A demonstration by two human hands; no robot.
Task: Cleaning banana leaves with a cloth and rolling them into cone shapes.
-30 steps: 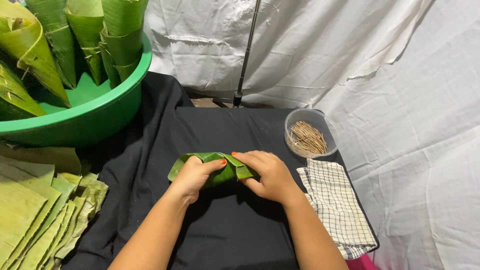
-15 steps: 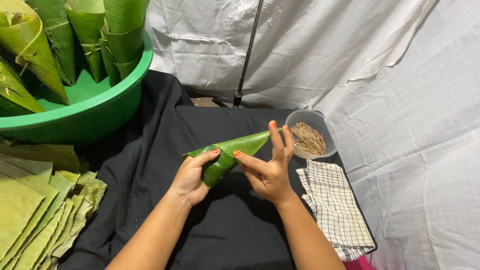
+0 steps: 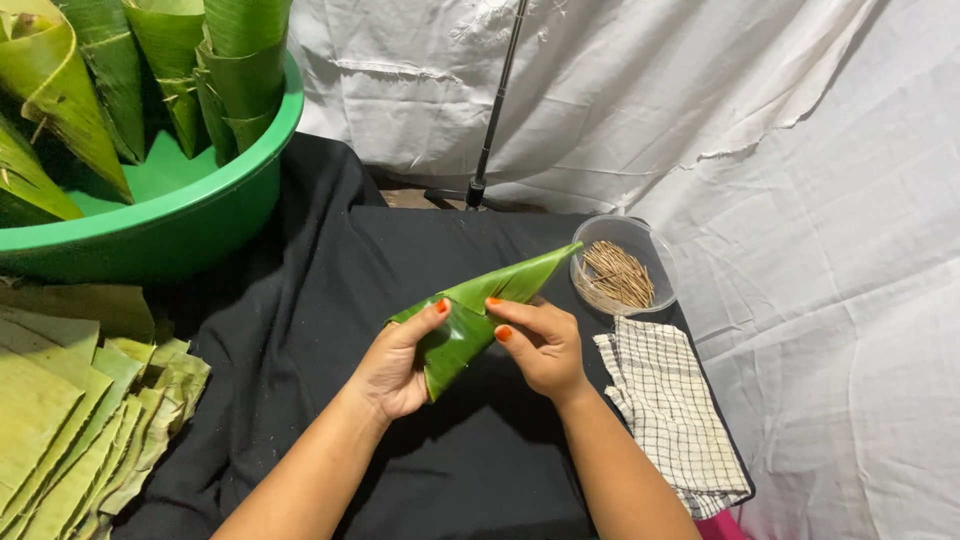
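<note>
Green leaf cone [image 3: 470, 325]: you hold one above the black cloth [image 3: 300, 320], your left hand [image 3: 395, 365] gripping its lower side, your right hand [image 3: 540, 345] pinching the fold, its long tip pointing at the bowl [image 3: 660, 262] of sticks. It looks glossy and tightly rolled. One green basin [image 3: 215, 210] holds several more cones; one stack of leaves [image 3: 60, 420] lies left; one checked towel [image 3: 670, 400] right.

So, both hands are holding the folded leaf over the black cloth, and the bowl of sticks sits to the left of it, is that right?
Not quite: the head view shows the bowl of sticks to the right of the leaf, not the left. Both hands, left and right, do hold it over the black cloth.
</note>
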